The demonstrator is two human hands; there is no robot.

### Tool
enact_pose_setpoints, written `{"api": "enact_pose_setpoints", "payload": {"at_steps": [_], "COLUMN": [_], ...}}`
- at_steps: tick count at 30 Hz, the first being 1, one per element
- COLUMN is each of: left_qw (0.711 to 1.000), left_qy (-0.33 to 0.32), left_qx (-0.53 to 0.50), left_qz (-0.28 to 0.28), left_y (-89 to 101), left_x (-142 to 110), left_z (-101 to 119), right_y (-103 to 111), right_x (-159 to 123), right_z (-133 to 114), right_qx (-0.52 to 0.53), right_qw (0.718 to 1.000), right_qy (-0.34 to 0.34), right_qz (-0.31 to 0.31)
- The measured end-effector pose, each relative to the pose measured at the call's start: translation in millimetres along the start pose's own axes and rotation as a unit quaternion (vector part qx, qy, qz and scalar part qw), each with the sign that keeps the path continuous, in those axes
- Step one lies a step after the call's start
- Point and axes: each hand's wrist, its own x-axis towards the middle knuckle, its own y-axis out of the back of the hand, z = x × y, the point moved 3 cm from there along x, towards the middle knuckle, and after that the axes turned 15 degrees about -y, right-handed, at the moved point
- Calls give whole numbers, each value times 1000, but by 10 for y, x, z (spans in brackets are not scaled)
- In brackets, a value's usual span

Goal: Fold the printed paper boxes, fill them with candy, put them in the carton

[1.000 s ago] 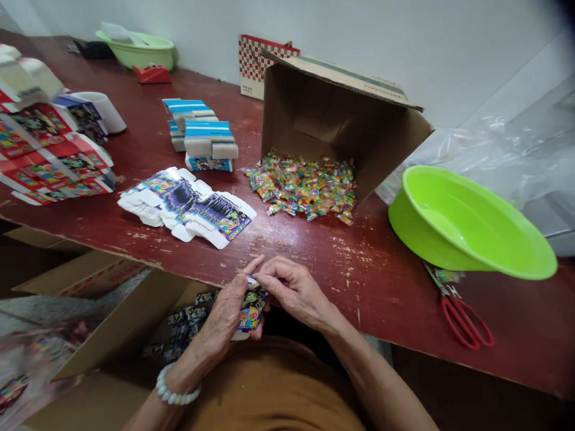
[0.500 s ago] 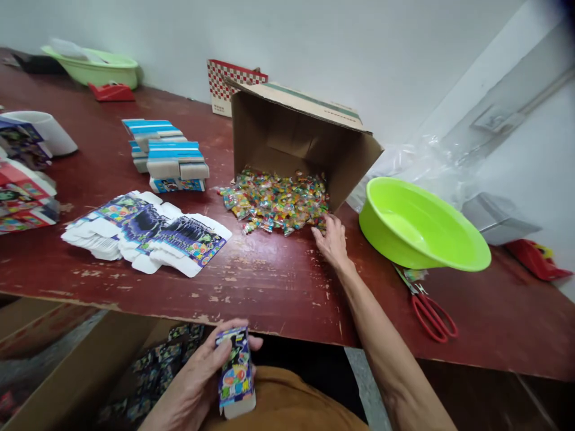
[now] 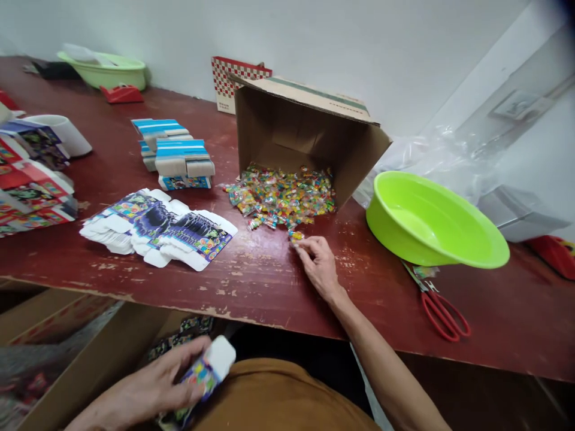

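Observation:
My left hand [image 3: 164, 380] is closed around a small printed carton [image 3: 204, 374], tilted with its white end flap up and to the right, below the table edge. On the table, my right hand [image 3: 318, 266] pinches a small wrapped candy [image 3: 295, 236] between thumb and fingers, just in front of the pile. That pile of wrapped candies [image 3: 278, 191] spills from a cardboard box [image 3: 309, 114] lying on its side. Flattened purple cartons [image 3: 166, 230] lie fanned out to the left of my right hand.
A green basin [image 3: 431, 221] stands right, with red-handled scissors [image 3: 442, 311] in front. Blue-and-white carton stacks [image 3: 184, 158] sit behind the flat cartons; red cartons [image 3: 36, 191] are far left. Below the table edge, an open box [image 3: 99, 353] holds dark packets.
My right hand has drawn back from the pile's right side, toward me and left, with a candy now at its fingertips. My left hand has moved left and tipped the carton over.

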Motion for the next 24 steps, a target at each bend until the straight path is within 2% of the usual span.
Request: {"api": "enact_pose_setpoints", "payload": {"at_steps": [2, 3, 5, 7, 9, 13, 16, 18, 24], "left_qw": [999, 998, 993, 990, 987, 981, 981, 981, 978], "left_qy": [-14, -40, -98, -123, -135, -163, -173, -179, -188], "left_qx": [2, -9, -36, -57, -70, -75, -58, -41, -31], "left_qz": [-33, -55, -50, -48, -53, -74, -69, -62, -84], "left_y": [-211, -329, -534, -717, -859, -994, -1015, -1037, -1159], "left_x": [64, 105, 186, 244, 273, 313, 426, 532, 699], "left_z": [168, 257, 401, 465, 481, 508, 569, 622, 662], "right_y": [48, 52, 16, -59, -135, -242, -254, -236, -195], "right_x": [-23, -56, -180, -363, -553, -756, -708, -630, -571], "right_z": [-71, -118, -249, -404, -536, -610, -535, -486, -409], "right_qx": [131, 195, 295, 344, 365, 372, 356, 349, 375], "right_qw": [987, 970, 927, 889, 869, 876, 891, 894, 882], "right_qy": [-93, -142, -221, -268, -280, -260, -253, -252, -258], "right_qz": [1, -14, -73, -143, -180, -165, -126, -122, -124]}}
